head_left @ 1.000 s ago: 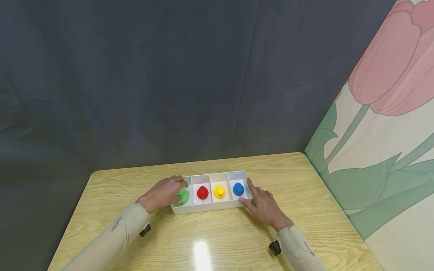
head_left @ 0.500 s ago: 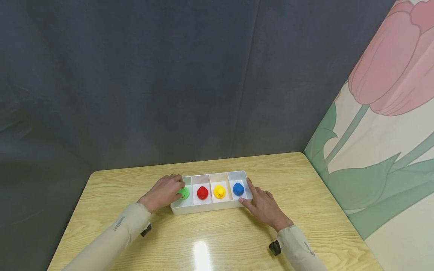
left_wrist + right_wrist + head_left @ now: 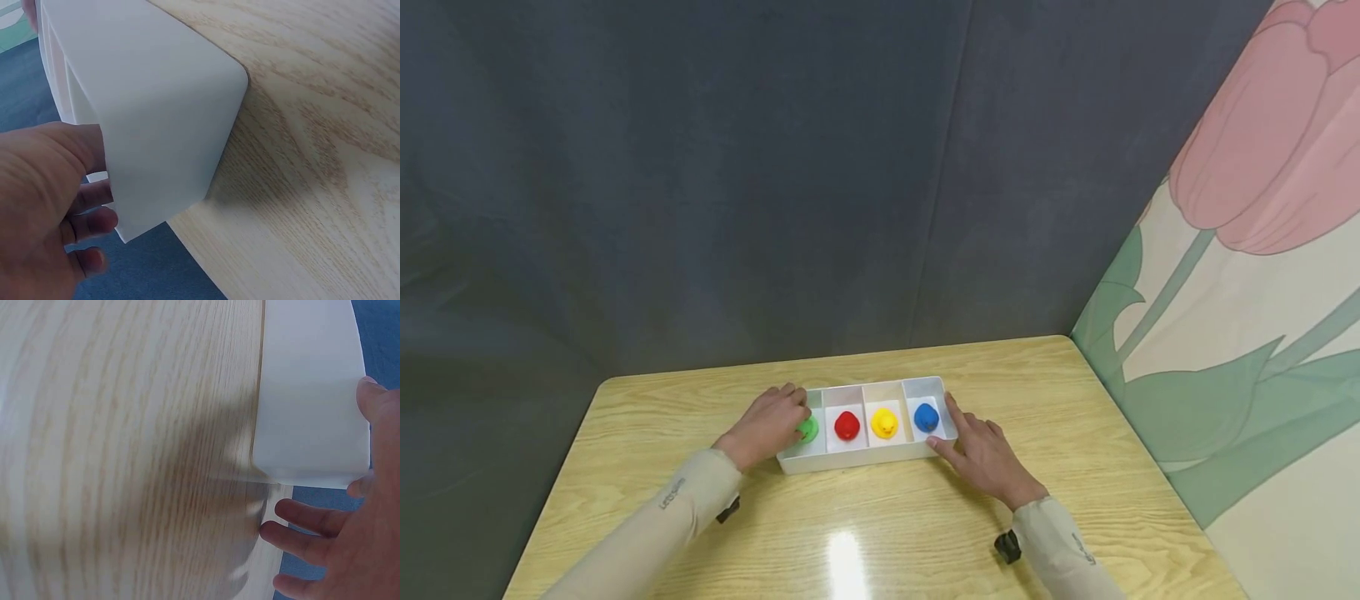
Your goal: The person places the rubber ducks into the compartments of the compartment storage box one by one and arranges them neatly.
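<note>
A long white tray [image 3: 856, 456] is divided into compartments in a row. From left to right they hold a green rubber duck [image 3: 808, 428], a red duck [image 3: 847, 426], a yellow duck [image 3: 884, 423] and a blue duck [image 3: 927, 417]. My left hand [image 3: 765, 427] reaches over the tray's left end, thumb and index finger at the green duck, which it partly covers. In the left wrist view the tray wall [image 3: 165, 131] hides those fingertips, so a pinch cannot be confirmed. My right hand [image 3: 988, 458] touches the tray's right end, thumb on the front rim and index finger along the side.
The tray stands on a light wooden table [image 3: 880, 521], towards its far side. A dark curtain [image 3: 760, 183] hangs behind the table. Along the right runs a panel [image 3: 1262, 333] with a tulip pattern.
The green duck has shifted slightly back and right in its compartment and sits differently under my left fingers. My left hand has moved a little. My right hand and the tray stay nearly still.
</note>
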`<state>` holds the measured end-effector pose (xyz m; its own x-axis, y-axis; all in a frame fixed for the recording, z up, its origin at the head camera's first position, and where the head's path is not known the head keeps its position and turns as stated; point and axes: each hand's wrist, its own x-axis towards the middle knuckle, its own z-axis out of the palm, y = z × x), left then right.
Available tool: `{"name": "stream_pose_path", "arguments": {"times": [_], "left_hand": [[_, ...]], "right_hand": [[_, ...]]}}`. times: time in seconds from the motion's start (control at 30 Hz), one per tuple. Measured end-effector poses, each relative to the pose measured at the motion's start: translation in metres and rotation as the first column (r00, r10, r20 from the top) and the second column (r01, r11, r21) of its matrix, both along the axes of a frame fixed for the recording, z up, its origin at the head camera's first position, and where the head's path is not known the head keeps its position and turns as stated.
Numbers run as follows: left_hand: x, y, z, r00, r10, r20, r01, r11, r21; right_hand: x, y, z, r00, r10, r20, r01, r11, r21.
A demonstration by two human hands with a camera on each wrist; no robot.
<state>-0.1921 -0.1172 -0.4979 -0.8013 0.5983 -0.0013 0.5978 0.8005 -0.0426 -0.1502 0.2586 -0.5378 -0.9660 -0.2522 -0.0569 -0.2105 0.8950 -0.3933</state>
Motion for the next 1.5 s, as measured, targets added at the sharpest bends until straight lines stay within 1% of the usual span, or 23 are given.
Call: {"name": "stream_pose_path", "arguments": {"times": [0.23,0.5,0.6,0.67,0.8,0.87,0.97,1.13,1.27,1.37,1.5], "left_hand": [[0.003,0.0,-0.001,0.999,-0.017,-0.042,0.016,0.999,-0.033],[0.005,0.0,-0.001,0.998,-0.02,-0.056,0.018,0.999,-0.038],[0.005,-0.001,0.0,0.999,-0.01,-0.034,0.009,1.0,-0.028],[0.005,-0.002,0.002,1.0,0.003,-0.004,-0.003,1.0,-0.013],[0.007,-0.008,0.007,0.997,0.051,0.059,-0.054,0.997,0.05],[0.01,-0.012,0.011,0.995,0.07,0.071,-0.076,0.993,0.085],[0.015,-0.019,0.016,0.996,0.075,0.05,-0.08,0.99,0.118],[0.027,-0.036,0.022,0.997,0.083,-0.005,-0.081,0.989,0.124],[0.035,-0.047,0.026,0.992,0.119,-0.038,-0.112,0.983,0.146],[0.041,-0.054,0.028,0.988,0.142,-0.061,-0.129,0.976,0.178],[0.049,-0.062,0.029,0.983,0.157,-0.091,-0.135,0.969,0.208]], "right_hand": [[0.0,-0.001,0.001,1.0,-0.005,0.008,0.005,1.0,-0.001],[0.0,-0.001,0.001,1.0,-0.002,0.017,0.002,1.0,0.006],[-0.001,-0.001,0.003,1.0,-0.003,0.02,0.002,1.0,0.004],[-0.001,-0.001,0.003,1.0,0.0,0.017,0.0,1.0,0.001],[-0.001,-0.002,0.003,1.0,0.007,0.01,-0.007,1.0,-0.006],[-0.002,-0.002,0.003,1.0,0.008,0.006,-0.008,1.0,-0.007],[-0.001,-0.002,0.003,1.0,0.002,0.003,-0.002,1.0,-0.001],[0.001,-0.001,0.005,1.0,-0.001,-0.002,0.001,1.0,0.002],[0.002,-0.001,0.006,1.0,0.0,-0.009,0.0,1.0,0.007],[0.002,-0.001,0.007,1.0,0.0,-0.007,0.0,1.0,0.011],[0.002,-0.001,0.008,1.0,-0.003,0.0,0.003,1.0,0.008]]}}
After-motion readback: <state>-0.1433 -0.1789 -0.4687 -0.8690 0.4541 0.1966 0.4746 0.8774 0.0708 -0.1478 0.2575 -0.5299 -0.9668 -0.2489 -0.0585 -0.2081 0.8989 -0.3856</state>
